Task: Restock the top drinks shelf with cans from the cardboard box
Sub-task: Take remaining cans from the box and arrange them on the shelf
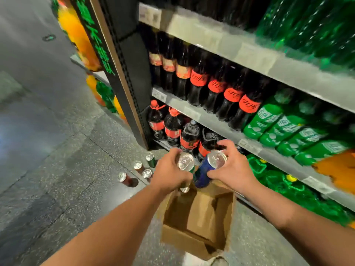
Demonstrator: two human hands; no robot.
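My left hand (171,173) grips a green can (186,162) by its side, silver top facing me. Beside it, my right hand (233,167) holds a blue can (206,169), tilted, fingers curled round its rim and body. Both cans hover above an open cardboard box (199,244) on the floor. Another can's silver top (184,189) shows just under my left hand at the box's far edge. The rest of the box's inside looks bare. Several more cans (137,166) stand on the floor left of the box. The top drinks shelf is out of view.
A shelving unit (249,54) fills the right, with dark cola bottles (197,81) and green soda bottles (284,129) on its tiers. Its dark end panel (123,73) stands left of the bottles. Speckled grey floor (57,169) stretches to the left.
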